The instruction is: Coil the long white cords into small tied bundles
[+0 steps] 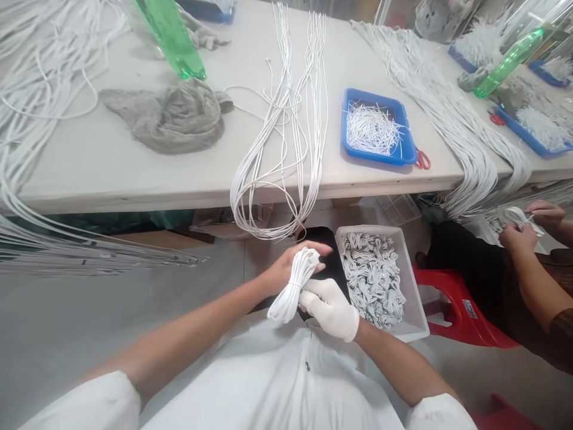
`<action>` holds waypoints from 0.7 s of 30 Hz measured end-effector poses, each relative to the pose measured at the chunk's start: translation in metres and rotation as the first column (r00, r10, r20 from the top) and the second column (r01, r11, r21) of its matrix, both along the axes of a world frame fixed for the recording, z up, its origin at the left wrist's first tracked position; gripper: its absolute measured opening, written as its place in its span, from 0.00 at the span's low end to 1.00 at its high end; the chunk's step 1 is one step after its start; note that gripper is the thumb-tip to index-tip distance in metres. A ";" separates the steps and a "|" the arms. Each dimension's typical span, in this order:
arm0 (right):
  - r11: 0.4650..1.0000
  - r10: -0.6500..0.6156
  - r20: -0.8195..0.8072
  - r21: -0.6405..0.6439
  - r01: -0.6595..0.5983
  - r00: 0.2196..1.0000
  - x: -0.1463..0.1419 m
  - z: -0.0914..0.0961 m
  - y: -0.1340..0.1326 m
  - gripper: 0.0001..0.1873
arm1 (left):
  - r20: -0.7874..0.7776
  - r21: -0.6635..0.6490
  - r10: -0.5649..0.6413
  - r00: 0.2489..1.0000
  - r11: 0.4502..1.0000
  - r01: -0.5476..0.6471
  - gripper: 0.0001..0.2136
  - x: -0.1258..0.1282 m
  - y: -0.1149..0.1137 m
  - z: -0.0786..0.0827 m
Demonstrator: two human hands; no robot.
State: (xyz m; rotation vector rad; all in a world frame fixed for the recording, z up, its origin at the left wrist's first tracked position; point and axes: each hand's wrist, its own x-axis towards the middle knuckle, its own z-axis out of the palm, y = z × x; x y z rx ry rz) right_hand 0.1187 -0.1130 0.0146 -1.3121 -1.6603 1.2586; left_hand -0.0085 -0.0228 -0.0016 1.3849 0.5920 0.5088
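Observation:
A coiled bundle of white cable (292, 292) is held up in front of my chest, with a thin tie or strand across its middle. My left hand (283, 270), bare, grips it from behind, with some fingers reaching out past its upper end. My right hand (333, 310) wears a white glove; its fingers are bent and pressed against the bundle's lower right side. What lies under those gloved fingertips is hidden. Above, loose white cables (268, 161) hang in a loop over the table's front edge.
A white bin (414, 292) of bundled cables stands at my right. On the table (179, 179) are a blue tray (380, 158) of short white pieces, red scissors (423, 160), a grey cloth (179, 119) and a green bottle (172, 42). A co-worker's hands (519, 236) work beyond a red stool (465, 310).

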 end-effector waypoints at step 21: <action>0.927 -0.264 -0.223 -0.326 0.183 0.938 0.026 -0.027 0.010 0.15 | -0.183 -0.183 0.156 0.971 0.965 -0.189 0.08 0.007 -0.029 -0.040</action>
